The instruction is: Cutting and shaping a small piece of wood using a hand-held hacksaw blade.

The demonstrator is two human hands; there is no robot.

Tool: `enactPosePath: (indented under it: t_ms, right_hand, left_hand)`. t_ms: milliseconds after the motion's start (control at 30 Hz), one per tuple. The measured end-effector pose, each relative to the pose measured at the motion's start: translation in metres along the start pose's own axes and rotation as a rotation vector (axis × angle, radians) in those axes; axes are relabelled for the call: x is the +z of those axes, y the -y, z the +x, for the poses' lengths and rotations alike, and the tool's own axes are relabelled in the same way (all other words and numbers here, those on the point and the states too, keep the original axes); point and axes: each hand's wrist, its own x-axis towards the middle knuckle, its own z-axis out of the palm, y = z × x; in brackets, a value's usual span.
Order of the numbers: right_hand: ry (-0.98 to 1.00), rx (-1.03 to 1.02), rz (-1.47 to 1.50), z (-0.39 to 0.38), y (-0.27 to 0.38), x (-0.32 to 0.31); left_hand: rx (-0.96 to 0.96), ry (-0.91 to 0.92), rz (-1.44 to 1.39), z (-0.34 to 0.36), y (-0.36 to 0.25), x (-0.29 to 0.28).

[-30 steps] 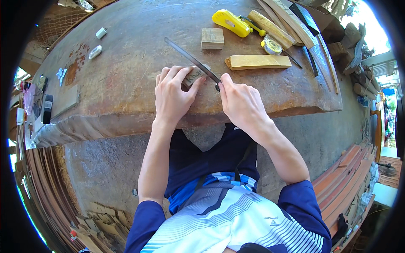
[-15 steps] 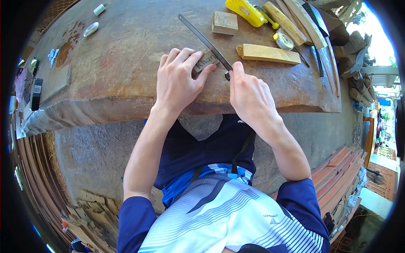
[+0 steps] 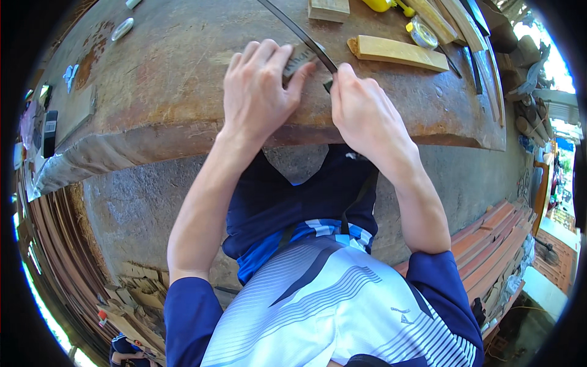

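Note:
My left hand [image 3: 260, 92] is closed on a small greyish block with dark lettering [image 3: 301, 59], pressed on the worn workbench [image 3: 165, 85]. My right hand [image 3: 367, 122] grips the dark handle end of a long, thin metal blade [image 3: 293, 33], which slants up and left across the block; whether its edge touches the block I cannot tell. A pale wooden strip [image 3: 400, 52] lies right of the blade, with a yellow tape measure [image 3: 422, 33] just behind it. A square wooden block [image 3: 328, 8] sits farther back.
Wooden lengths [image 3: 452, 18] and yellow tools [image 3: 379, 4] lie at the back right, a flat board [image 3: 76, 122] and small objects [image 3: 122, 29] on the left. Timber is stacked low on both sides [image 3: 483, 238]. Part of another person [image 3: 125, 352] shows at lower left.
The camera's view has shifted, so the bench and its objects sit higher in the picture. Both hands and the blade have also moved up the picture, keeping their grips.

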Motion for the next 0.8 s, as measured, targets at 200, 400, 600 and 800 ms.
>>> enactPosePath:
  t_ms: [200,400,600,800]
  right_hand:
    - [0.036,0.036,-0.006,-0.023,0.002,0.005]
    - [0.100,0.132,-0.004,-0.045,-0.006,-0.006]
    - [-0.008,0.021,0.003,-0.027,-0.002,0.012]
    - [-0.037,-0.005,0.009,-0.019,-0.007,0.005]
  left_hand:
    - [-0.029,-0.048,0.156,-0.003,-0.005,-0.004]
    - [0.052,-0.015,-0.071,-0.004,0.000,0.000]
    - [-0.014,-0.045,0.047,-0.006,-0.002,0.002]
    - [0.037,-0.005,-0.056,0.000,0.004,0.006]
